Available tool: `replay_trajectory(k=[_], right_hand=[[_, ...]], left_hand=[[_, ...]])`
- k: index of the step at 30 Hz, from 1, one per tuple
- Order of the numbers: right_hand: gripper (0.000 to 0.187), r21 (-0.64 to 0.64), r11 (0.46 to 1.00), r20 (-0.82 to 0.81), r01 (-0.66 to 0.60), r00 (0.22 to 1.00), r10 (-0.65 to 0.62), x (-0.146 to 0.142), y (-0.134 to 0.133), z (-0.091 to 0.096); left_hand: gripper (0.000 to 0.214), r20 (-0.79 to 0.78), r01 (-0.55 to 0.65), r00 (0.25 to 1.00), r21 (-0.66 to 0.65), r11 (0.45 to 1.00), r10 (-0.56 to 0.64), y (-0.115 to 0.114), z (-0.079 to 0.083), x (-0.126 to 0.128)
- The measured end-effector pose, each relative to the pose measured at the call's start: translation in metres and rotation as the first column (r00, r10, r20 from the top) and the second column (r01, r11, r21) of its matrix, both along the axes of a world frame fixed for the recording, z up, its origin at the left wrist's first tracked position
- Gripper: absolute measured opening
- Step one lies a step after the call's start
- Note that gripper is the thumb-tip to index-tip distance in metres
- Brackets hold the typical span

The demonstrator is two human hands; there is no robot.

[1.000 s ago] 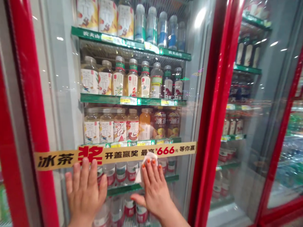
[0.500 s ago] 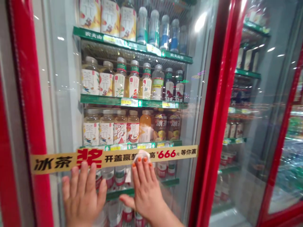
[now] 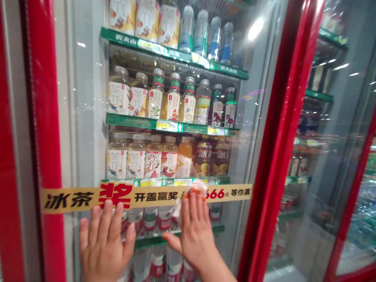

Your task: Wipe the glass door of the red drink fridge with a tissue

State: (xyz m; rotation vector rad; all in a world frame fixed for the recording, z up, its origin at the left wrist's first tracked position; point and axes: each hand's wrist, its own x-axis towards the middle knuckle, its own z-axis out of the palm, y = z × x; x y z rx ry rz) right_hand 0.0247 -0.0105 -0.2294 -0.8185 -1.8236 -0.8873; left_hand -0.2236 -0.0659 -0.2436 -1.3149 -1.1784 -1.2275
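Observation:
My left hand (image 3: 102,243) lies flat against the glass door (image 3: 82,156), fingers spread and nothing in it. Its fingertips reach the lower edge of a beige sticker strip (image 3: 70,199) that runs across the door. Under the flat fingers of my right hand (image 3: 196,231) is a crumpled white cloth (image 3: 199,184), pressed on the strip and covering part of its lettering. Whether it is cloth or paper I cannot tell for sure. The fingers of that hand lie close together, with the thumb out to the left.
Behind the glass, drink bottles (image 3: 155,98) stand on shelves with green edges (image 3: 132,121). Red door frames (image 3: 279,141) rise on both sides. Another glass-fronted cooler (image 3: 352,117) with bottles is at the right. Light reflections (image 3: 256,28) show on the glass.
My right hand has slid right along the strip with the white cloth, uncovering lettering on the left. The left hand stays against the glass. The view has shifted slightly.

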Motion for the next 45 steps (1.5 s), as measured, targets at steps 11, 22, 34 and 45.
replay_trajectory(k=[11,22,34,45], right_hand=[[0.109,0.116,0.989,-0.125,0.093,0.989,-0.078,-0.009,0.002,-0.121],[0.120,-0.086,0.988,-0.226,0.131,0.963,-0.148,0.003,0.000,-0.145],[0.103,-0.248,0.943,-0.381,0.220,0.873,-0.304,0.016,-0.004,-0.132],[0.092,-0.261,0.935,-0.523,0.239,0.779,-0.345,0.032,-0.003,-0.174]], left_hand=[[0.085,0.076,0.013,0.997,-0.048,0.999,-0.009,0.005,-0.018,-0.013],[0.091,-0.033,-0.019,0.999,-0.022,1.000,0.019,0.003,-0.010,-0.013],[0.092,-0.006,-0.029,1.000,-0.036,0.999,0.029,0.000,-0.009,-0.006],[0.093,-0.062,-0.019,0.998,-0.028,0.999,0.018,0.003,-0.008,-0.012]])
